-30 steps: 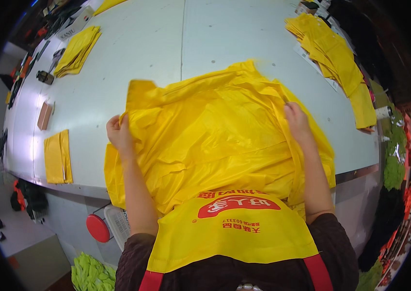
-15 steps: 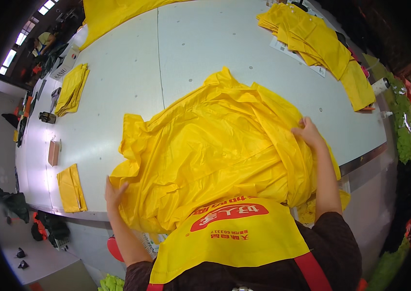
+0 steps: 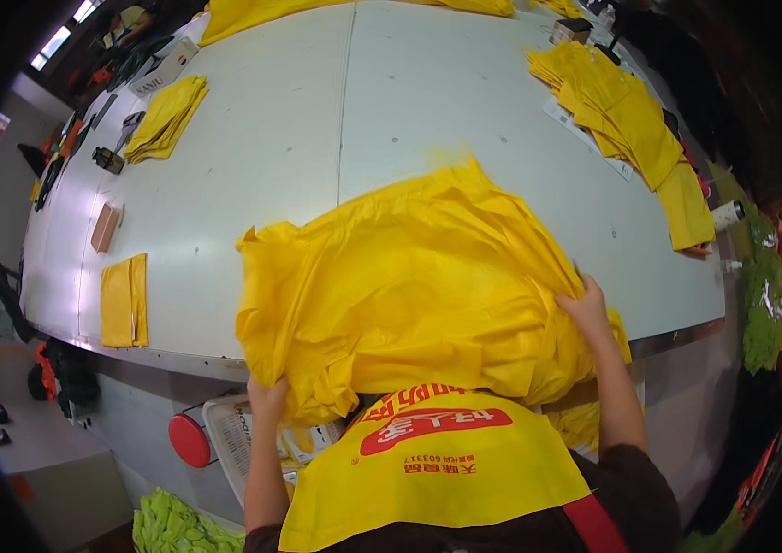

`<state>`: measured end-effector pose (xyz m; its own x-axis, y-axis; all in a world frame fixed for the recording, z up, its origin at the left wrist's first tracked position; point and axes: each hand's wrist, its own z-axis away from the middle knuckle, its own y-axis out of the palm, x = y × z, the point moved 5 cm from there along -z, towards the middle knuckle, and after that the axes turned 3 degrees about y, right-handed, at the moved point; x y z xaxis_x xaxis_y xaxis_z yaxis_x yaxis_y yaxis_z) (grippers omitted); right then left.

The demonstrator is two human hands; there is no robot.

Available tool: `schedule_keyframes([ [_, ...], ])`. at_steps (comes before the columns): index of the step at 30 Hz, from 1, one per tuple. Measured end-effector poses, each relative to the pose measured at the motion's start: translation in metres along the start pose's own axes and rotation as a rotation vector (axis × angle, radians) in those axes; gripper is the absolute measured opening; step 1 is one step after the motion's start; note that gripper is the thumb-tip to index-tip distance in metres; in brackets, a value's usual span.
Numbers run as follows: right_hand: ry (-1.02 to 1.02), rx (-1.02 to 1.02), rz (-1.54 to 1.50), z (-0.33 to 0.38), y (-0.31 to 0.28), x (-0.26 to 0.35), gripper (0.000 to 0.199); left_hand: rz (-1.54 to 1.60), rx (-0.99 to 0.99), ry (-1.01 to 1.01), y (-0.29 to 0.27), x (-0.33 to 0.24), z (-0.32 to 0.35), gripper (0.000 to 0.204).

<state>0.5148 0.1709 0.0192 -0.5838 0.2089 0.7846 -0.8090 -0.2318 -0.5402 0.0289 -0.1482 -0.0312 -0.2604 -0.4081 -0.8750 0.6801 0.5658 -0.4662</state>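
A large, crinkled piece of thin, shiny yellow fabric [image 3: 409, 286] is bunched over the near edge of the table and my lap. Its kind cannot be made out. My right hand [image 3: 589, 309] pinches its right edge, thumb and fingers closed on a fold. At the lower left corner, my left hand [image 3: 266, 401] is closed on the gathered edge, its fingertips partly hidden by the cloth. The far edge of the fabric stands up in a loose, blurred peak. I wear a yellow apron [image 3: 437, 470] with red straps.
On the pale table [image 3: 253, 166] lie folded yellow pieces [image 3: 124, 300] at left, a stack [image 3: 165, 118] behind them, and a fanned pile [image 3: 612, 111] at far right. A small brown box [image 3: 106, 228] stands at left. Below are a red stool [image 3: 190, 441] and a white basket [image 3: 230, 433].
My left hand has moved in to the right and down and closed on the fabric's edge. The fabric is gathered nearer and its far edge lifts. The view has shifted.
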Motion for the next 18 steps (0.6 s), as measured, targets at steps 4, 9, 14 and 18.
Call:
schedule_keyframes([
  [4,0.056,0.108,-0.47,0.072,-0.051,0.043,0.046,0.21,0.006,-0.071,-0.043,-0.07,0.046,0.039],
  [9,-0.194,-0.175,-0.602,0.121,-0.156,0.076,0.051,0.379,-0.178,0.041,-0.138,-0.15,0.077,0.056],
  [14,-0.602,-0.518,-0.153,0.064,-0.242,0.192,0.044,0.384,-0.387,0.543,-0.187,-0.307,0.011,0.061],
  [18,-0.869,-0.703,0.443,-0.057,-0.255,0.349,0.043,0.204,-0.667,0.825,-0.18,-0.417,-0.122,0.064],
])
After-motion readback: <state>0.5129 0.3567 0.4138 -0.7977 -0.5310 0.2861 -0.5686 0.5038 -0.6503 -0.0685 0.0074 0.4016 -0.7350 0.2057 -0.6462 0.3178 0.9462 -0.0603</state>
